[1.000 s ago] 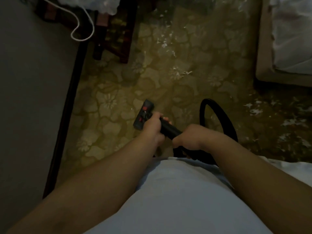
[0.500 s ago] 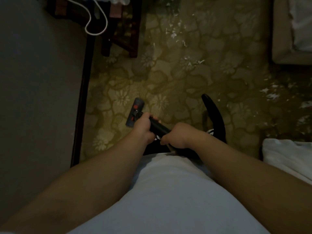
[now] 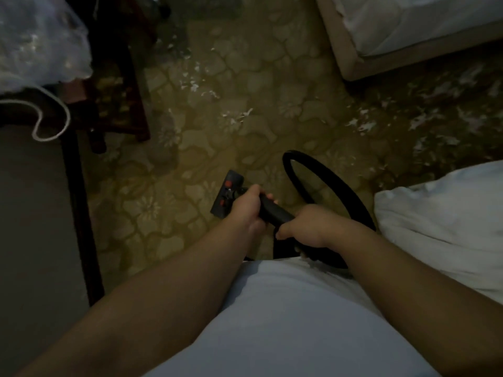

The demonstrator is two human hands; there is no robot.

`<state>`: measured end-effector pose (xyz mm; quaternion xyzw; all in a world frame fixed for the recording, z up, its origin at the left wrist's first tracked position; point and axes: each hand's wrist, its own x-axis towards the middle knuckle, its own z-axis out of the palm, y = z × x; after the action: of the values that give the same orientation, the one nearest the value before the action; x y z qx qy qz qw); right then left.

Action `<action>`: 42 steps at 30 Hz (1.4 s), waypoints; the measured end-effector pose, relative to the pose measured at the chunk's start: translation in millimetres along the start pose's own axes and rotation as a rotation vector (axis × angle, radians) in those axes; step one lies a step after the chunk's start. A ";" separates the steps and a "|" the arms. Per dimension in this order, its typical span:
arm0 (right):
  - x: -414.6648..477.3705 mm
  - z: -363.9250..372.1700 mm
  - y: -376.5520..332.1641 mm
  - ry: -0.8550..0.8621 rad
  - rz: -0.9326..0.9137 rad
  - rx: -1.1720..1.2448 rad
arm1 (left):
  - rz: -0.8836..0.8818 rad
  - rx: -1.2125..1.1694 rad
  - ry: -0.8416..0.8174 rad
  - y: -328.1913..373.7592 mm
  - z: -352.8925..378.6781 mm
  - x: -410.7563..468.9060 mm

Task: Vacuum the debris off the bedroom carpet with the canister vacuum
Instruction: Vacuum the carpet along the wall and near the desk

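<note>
In the head view, the black wand (image 3: 273, 212) is gripped by both hands: the left hand (image 3: 246, 206) is curled round it just behind the nozzle (image 3: 227, 193), the right hand (image 3: 307, 227) closed round it nearer the body. The nozzle lies on the carpet (image 3: 152, 213) just beyond the left fingers (image 3: 269, 197). White debris (image 3: 236, 117) is scattered well ahead of the fingers and to their right, so most of the job is judged undone. The canister is not seen; the hose (image 3: 326, 180) is lost behind the right arm.
</note>
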<state>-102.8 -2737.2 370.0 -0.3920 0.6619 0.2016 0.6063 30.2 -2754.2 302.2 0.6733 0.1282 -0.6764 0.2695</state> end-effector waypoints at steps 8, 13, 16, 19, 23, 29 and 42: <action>-9.3 -108.5 91.8 0.029 0.082 0.210 | -0.085 0.267 -0.091 -38.5 147.0 -1.0; -26.3 -154.7 115.9 0.071 0.081 0.285 | -0.112 0.372 -0.197 -46.2 206.2 -7.6; -34.9 -165.4 119.0 0.101 0.099 0.325 | -0.111 0.437 -0.246 -46.4 225.5 -5.8; -39.5 -178.6 110.9 0.127 0.126 0.346 | -0.114 0.447 -0.281 -36.3 242.6 -6.3; -37.2 -192.3 74.5 0.183 0.164 0.331 | -0.137 0.461 -0.341 -5.9 252.7 1.9; -29.4 -202.8 -22.3 0.225 0.207 0.334 | -0.221 0.498 -0.401 82.5 237.4 25.3; 43.7 -202.7 -283.0 0.144 0.096 0.268 | -0.077 0.379 -0.297 345.6 151.8 75.3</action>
<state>-15.5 -3072.7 424.2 -0.2890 0.7426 0.1114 0.5938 92.0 -3134.1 303.1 0.5995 -0.0164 -0.7898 0.1283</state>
